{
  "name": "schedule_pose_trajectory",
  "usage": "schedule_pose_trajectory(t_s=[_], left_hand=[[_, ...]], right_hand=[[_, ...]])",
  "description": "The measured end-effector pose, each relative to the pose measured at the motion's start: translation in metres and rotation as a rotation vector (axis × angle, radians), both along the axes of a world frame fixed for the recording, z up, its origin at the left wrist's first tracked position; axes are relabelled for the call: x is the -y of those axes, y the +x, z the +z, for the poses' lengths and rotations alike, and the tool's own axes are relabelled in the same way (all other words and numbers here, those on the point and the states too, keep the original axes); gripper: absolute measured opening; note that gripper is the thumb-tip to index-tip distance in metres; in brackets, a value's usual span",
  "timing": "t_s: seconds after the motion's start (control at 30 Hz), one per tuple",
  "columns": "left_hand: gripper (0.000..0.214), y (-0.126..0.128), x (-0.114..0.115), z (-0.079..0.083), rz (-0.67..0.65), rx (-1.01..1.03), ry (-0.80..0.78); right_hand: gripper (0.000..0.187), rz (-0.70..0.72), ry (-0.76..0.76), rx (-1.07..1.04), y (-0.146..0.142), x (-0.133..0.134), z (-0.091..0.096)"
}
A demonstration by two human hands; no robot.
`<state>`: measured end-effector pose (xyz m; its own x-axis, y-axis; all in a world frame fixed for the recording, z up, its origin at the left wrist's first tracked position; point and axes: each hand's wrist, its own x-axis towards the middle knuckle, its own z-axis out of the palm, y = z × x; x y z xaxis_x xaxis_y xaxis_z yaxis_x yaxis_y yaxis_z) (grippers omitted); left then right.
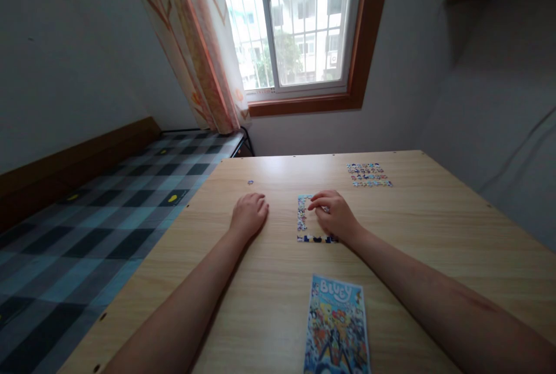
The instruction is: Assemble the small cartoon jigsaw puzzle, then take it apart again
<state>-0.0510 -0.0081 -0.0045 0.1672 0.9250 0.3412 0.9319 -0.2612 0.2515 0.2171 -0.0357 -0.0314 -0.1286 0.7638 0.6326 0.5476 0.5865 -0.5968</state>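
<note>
A partly joined jigsaw puzzle point(301, 215) lies flat on the wooden table, its left side and bottom row showing around a bare middle. Over its right part arches my right hand point(336, 215), fingers bent and apart, the fingertips at the puzzle's inner area. The hand hides the pieces beneath it. To the left of the puzzle, my left hand point(249, 215) rests palm down on the tabletop, fingers lying on the wood, with nothing visible in it. Nearer me is a colourful picture sheet point(336, 325) marked "Bluey".
Rows of loose puzzle pieces point(369, 175) lie at the back right of the table point(269, 304). One small piece point(251, 182) sits at the back left. A bed with a checked cover point(130, 206) adjoins the table's left side; a curtained window point(308, 26) is beyond.
</note>
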Motion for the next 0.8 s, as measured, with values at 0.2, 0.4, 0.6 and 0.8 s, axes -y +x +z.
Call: schedule_pose_trajectory(t_s=[0.2,0.4,0.6,0.8], left_hand=[[0.048,-0.002,-0.006,-0.012,0.259,-0.195,-0.081],[0.06,0.001,-0.025,-0.011,0.313,-0.173,-0.162],[0.052,0.0,-0.068,-0.003,0.417,-0.102,-0.103],[0.037,0.001,-0.088,-0.002,0.437,-0.078,-0.083]], right_hand=[[0.025,-0.114,-0.071,-0.18,0.002,-0.001,0.006],[0.024,-0.115,-0.046,-0.187,0.002,0.0,0.007],[0.025,-0.148,-0.058,-0.193,0.007,0.001,0.009],[0.025,-0.152,-0.065,-0.199,0.011,-0.001,0.009]])
